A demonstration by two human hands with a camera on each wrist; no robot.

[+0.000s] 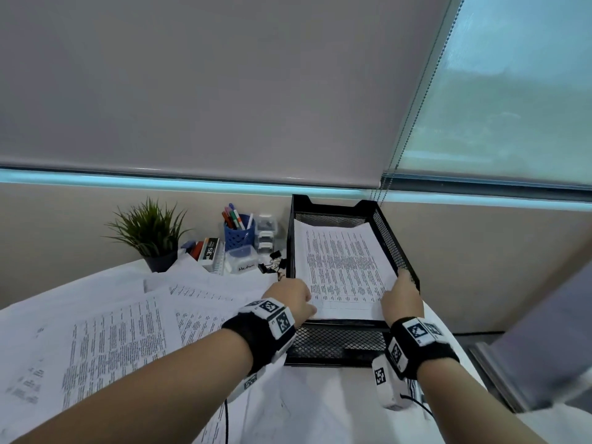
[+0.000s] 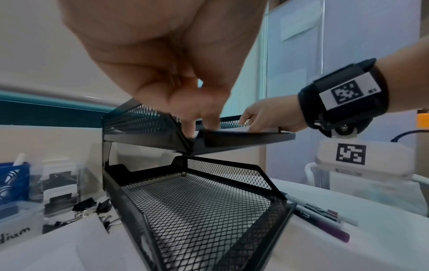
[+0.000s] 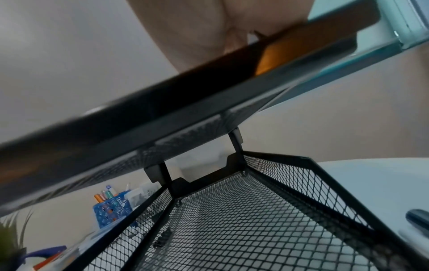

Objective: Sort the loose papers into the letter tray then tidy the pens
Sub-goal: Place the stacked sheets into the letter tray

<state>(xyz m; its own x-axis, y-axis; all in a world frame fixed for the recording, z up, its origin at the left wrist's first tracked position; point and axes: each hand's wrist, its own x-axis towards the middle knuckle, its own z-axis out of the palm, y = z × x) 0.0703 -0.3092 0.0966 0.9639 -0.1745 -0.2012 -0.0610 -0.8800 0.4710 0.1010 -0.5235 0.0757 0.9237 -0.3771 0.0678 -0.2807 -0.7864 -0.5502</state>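
At the letter tray's (image 1: pixel 395 248) upper tier, both forearms reach forward. Left hand (image 1: pixel 293 299) pinches the near left corner of the printed papers (image 1: pixel 342 267) there; right hand (image 1: pixel 402 299) lies along their right edge by the mesh wall, its grip unclear. Lower tier is unobstructed. Loose sheets (image 1: pixel 121 331) cover the worktop leftward; pens (image 2: pixel 320 218) lie right of the tray.

You're at an office desk: a white tabletop (image 1: pixel 320 395) strewn with printed papers (image 1: pixel 121 341), a black mesh letter tray (image 1: pixel 397 251) at one o'clock, a blue pen cup (image 1: pixel 238 233) and binder clips (image 1: pixel 272 262) at twelve, a small potted plant (image 1: pixel 150 232) at eleven, roller blinds (image 1: pixel 224 91) above.
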